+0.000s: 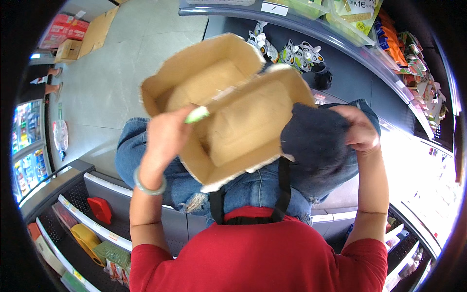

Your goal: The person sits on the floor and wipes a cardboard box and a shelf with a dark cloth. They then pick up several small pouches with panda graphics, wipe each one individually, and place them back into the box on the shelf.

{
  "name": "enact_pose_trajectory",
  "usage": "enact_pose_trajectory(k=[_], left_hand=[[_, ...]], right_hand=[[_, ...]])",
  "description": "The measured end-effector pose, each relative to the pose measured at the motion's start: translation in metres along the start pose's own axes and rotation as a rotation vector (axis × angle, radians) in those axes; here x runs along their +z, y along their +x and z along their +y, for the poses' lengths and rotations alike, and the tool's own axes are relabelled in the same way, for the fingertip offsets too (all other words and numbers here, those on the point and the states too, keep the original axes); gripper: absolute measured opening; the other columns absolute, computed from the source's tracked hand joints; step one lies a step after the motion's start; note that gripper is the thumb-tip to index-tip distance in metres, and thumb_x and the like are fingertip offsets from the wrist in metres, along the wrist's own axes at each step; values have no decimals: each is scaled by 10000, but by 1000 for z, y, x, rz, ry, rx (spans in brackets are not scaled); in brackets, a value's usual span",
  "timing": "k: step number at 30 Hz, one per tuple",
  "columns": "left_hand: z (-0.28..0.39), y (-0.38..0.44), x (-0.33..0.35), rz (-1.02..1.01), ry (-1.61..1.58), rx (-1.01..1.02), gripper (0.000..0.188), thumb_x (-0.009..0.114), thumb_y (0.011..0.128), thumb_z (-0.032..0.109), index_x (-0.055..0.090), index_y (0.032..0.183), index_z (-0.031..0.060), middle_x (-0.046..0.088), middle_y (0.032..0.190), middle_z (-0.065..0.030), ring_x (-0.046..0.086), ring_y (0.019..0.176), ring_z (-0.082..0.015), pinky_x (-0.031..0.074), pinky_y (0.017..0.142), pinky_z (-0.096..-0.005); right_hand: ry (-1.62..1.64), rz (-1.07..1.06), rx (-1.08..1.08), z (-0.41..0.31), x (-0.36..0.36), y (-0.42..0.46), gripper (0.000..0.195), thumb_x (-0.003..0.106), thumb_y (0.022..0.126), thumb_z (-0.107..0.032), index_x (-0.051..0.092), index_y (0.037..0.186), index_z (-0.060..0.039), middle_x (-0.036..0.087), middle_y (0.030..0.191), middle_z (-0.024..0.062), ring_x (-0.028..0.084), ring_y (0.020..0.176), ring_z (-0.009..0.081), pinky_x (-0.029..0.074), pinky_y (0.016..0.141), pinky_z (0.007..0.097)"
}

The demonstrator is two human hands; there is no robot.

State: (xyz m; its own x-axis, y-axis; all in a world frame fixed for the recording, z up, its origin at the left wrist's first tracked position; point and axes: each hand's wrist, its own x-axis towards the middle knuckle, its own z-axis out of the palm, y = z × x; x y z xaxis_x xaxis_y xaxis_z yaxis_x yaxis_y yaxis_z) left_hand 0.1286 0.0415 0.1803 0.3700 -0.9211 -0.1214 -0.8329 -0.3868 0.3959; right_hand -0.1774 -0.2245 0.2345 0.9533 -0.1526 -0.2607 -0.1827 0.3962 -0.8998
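Across the lap lies a cardboard tray (251, 120) with two open compartments, its insides bare brown. My left hand (171, 127) grips its near left part by the divider; a small green and white item (197, 114) shows at the fingertips, too blurred to name. My right hand (359, 127) pinches a dark cloth (315, 140) at its right side. The cloth hangs over the tray's right end and covers part of it.
A shelf (379, 69) at the upper right holds bags and clear bins, with several packaged items (301, 54) below. Shelving (109, 188) with a red scoop-like item (99, 210) stands behind at left. Another person's feet (54, 87) show at far left, near a wrapped item (60, 135) on the floor.
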Motion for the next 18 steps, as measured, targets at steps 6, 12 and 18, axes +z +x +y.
enact_pose_trajectory(k=[6,12,18], left_hand=[[-145,2,-69,154,42,-270,320,673,897,179,649,1210,115,706,968,-148,676,801,-272,510,724,-372],[-332,-16,-98,643,-1711,-581,345,566,945,131,611,1263,5,669,1214,-110,635,1109,-266,535,958,-388],[-261,39,-103,562,-2697,-185,375,458,977,143,583,1302,5,612,1322,-138,583,1220,-325,511,1016,-446]], right_hand=[[567,673,-13,45,-26,-8,465,572,866,-268,590,1199,57,666,1138,212,657,1050,347,533,927,434],[914,240,204,110,-16,79,480,501,983,-376,544,1283,-4,659,1159,208,671,993,329,561,821,471],[678,167,396,140,3,191,423,487,990,-352,605,1226,-22,693,1101,148,691,920,252,566,761,356]])
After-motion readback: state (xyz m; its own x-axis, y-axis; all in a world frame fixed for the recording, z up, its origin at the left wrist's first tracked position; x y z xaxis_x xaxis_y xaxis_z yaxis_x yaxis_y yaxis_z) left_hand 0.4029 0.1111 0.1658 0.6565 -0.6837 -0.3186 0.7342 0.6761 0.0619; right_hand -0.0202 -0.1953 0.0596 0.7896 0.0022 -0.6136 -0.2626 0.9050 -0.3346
